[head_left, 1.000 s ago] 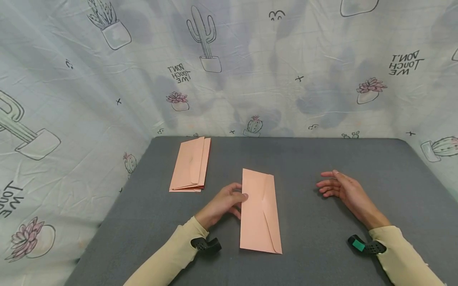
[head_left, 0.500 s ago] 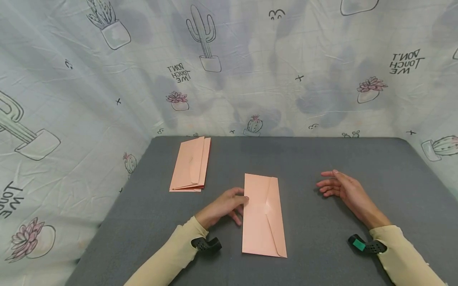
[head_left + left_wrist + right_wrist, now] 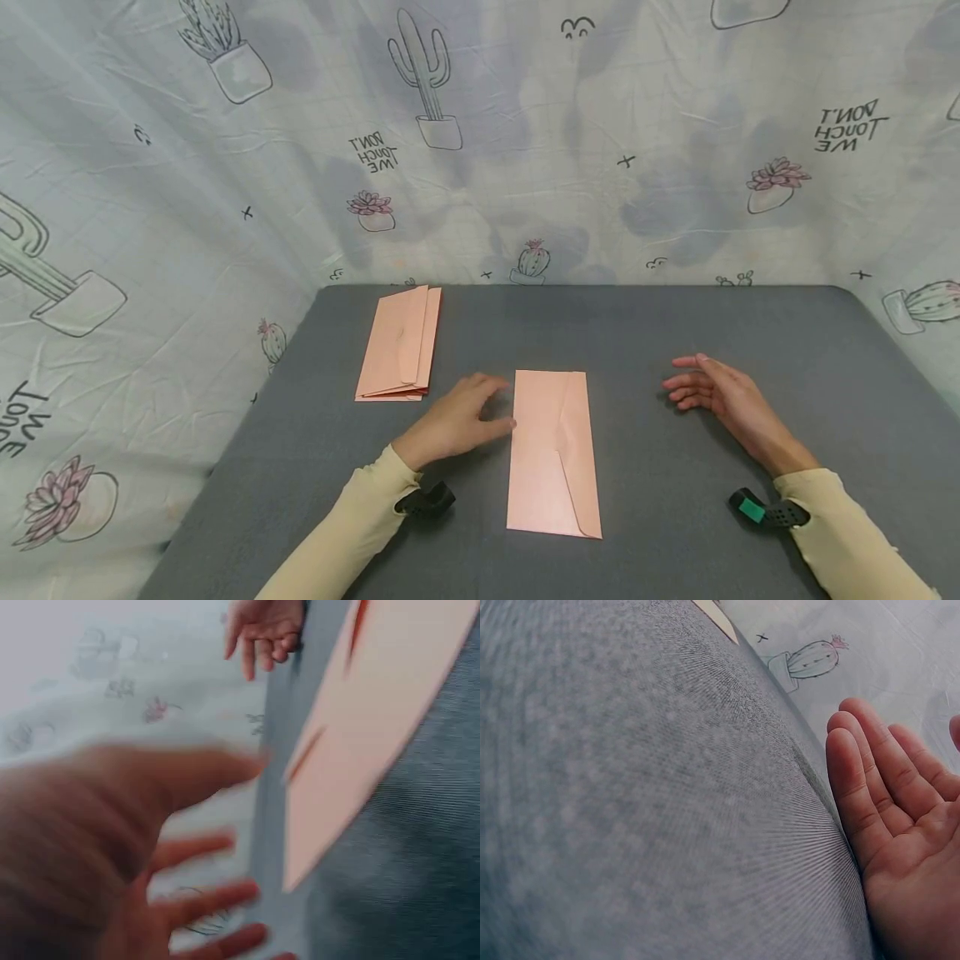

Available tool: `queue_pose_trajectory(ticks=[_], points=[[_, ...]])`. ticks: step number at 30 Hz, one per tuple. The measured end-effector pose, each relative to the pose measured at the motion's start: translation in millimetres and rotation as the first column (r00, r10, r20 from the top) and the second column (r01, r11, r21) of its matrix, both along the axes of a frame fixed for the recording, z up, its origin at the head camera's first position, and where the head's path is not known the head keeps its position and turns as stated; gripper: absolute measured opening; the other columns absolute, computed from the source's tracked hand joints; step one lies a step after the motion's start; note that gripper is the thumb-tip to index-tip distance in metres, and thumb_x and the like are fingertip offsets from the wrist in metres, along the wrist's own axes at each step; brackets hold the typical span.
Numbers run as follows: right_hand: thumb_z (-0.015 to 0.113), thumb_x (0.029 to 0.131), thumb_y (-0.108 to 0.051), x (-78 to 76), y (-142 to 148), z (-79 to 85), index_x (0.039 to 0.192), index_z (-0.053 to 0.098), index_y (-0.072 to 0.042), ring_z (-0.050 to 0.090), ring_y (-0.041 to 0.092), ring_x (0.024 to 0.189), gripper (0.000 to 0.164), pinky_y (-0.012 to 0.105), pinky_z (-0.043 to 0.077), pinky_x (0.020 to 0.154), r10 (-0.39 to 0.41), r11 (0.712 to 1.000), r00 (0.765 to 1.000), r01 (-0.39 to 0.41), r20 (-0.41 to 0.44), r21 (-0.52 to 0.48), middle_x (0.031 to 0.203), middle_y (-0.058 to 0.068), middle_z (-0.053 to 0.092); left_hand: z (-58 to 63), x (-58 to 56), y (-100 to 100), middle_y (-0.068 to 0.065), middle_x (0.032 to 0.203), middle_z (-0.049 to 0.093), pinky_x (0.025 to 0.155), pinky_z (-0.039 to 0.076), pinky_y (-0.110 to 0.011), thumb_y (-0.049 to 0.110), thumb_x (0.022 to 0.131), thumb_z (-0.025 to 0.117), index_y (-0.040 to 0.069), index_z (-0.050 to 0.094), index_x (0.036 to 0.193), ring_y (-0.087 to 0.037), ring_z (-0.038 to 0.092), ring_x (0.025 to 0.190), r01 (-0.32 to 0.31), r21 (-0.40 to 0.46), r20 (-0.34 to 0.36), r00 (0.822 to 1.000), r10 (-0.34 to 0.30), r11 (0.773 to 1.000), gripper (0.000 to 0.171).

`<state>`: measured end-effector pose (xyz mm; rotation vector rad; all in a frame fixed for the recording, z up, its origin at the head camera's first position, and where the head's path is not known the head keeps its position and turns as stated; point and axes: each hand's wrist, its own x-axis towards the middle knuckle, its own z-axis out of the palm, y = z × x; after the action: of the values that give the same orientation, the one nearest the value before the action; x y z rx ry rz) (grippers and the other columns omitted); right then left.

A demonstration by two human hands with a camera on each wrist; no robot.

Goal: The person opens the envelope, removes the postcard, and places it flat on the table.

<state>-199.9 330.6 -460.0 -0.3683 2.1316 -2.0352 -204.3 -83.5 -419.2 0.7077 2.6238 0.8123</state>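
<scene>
While left-wrist view shows envelope (image 3: pixel 375 724), head adds envelope stack (image 3: pixel 394 343).

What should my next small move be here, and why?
Probably ease your left hand away from the lone envelope: it lies flat on the table, that hand isn't gripping it, and your right hand is well apart from it too.

Soft light, blurry left wrist view
</scene>
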Motion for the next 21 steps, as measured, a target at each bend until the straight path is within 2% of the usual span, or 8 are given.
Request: queue_pose_trajectory(ticks=[2,4,6,8,10,13,18,21], points=[[0.030,0.112,-0.033,-0.1,-1,0.4,0.138,0.052,0.000,0.072,0.012,0.094,0.048,0.027,0.059,0.079,0.001,1.000,1.000,-0.001,-0.005,0.006,0.109,-0.003,0.075,4.0,4.1,2,-0.006,0.154,0.047,0.109,0.044,-0.052,0.038,0.092,0.075,0.020,0.056,0.143,-0.029,0.042,0.141,0.105,-0.075,-0.070,0.991,-0.110,0.992,0.057],[0.030,0.113,-0.032,-0.2,-1,0.3,0.138,0.052,0.001,0.072,0.012,0.094,0.048,0.027,0.059,0.079,0.004,1.000,1.000,-0.004,-0.011,0.005,0.109,-0.003,0.075,6.0,9.6,5,0.000,0.165,0.035,0.118,0.034,-0.057,0.041,0.088,0.078,0.025,0.055,0.144,-0.032,0.028,0.152,0.208,-0.160,-0.091,0.970,-0.224,0.965,0.063],[0.029,0.113,-0.032,-0.1,-1,0.1,0.138,0.052,0.002,0.071,0.012,0.094,0.048,0.026,0.058,0.079,0.007,1.000,1.000,-0.007,-0.016,0.003,0.109,-0.003,0.075,6.1,15.3,9,0.004,0.168,0.028,0.122,0.026,-0.058,0.043,0.087,0.079,0.028,0.053,0.147,-0.031,0.019,0.157,0.283,-0.233,-0.067,0.950,-0.306,0.930,0.067],[0.029,0.113,-0.032,-0.2,-1,0.8,0.139,0.051,0.002,0.071,0.012,0.095,0.048,0.026,0.058,0.079,0.010,1.000,1.000,-0.010,-0.013,-0.004,0.110,-0.003,0.075,3.1,19.6,12,0.007,0.169,0.025,0.125,0.023,-0.055,0.048,0.087,0.077,0.031,0.047,0.151,-0.027,0.015,0.159,0.327,-0.307,-0.029,0.935,-0.353,0.894,0.074],[0.028,0.113,-0.033,-0.7,-2,1.5,0.140,0.050,0.002,0.071,0.012,0.096,0.049,0.026,0.058,0.080,0.011,1.000,1.000,-0.011,-0.007,0.005,0.111,-0.003,0.075,0.9,22.2,15,0.007,0.169,0.024,0.126,0.022,-0.052,0.052,0.087,0.076,0.033,0.043,0.154,-0.025,0.015,0.159,0.351,-0.354,0.003,0.927,-0.375,0.867,0.078],[0.027,0.113,-0.036,-1.5,-4,3.8,0.143,0.047,0.002,0.071,0.012,0.098,0.053,0.027,0.058,0.081,0.008,0.999,1.000,-0.008,0.007,0.049,0.112,-0.005,0.074,-0.7,23.9,18,0.007,0.169,0.025,0.124,0.027,-0.051,0.055,0.086,0.075,0.035,0.040,0.155,-0.024,0.021,0.158,0.355,-0.408,0.002,0.922,-0.387,0.841,0.080],[0.033,0.111,-0.040,-0.8,-24,15.6,0.142,0.047,0.005,0.072,0.009,0.096,0.057,0.031,0.060,0.079,-0.040,0.976,0.999,0.036,0.013,0.215,0.110,-0.006,0.075,3.7,26.4,23,0.004,0.166,0.033,0.120,0.034,-0.052,0.054,0.084,0.078,0.033,0.046,0.152,-0.027,0.030,0.154,0.342,-0.438,-0.039,0.916,-0.398,0.831,0.078],[0.041,0.110,-0.037,0.2,-45,27.1,0.140,0.049,0.006,0.072,0.010,0.096,0.053,0.033,0.060,0.078,-0.044,0.942,0.999,0.048,-0.018,0.333,0.115,0.005,0.074,4.0,26.7,25,0.003,0.166,0.032,0.120,0.034,-0.052,0.054,0.084,0.077,0.033,0.045,0.152,-0.027,0.030,0.154,0.332,-0.443,-0.051,0.918,-0.393,0.833,0.078]])
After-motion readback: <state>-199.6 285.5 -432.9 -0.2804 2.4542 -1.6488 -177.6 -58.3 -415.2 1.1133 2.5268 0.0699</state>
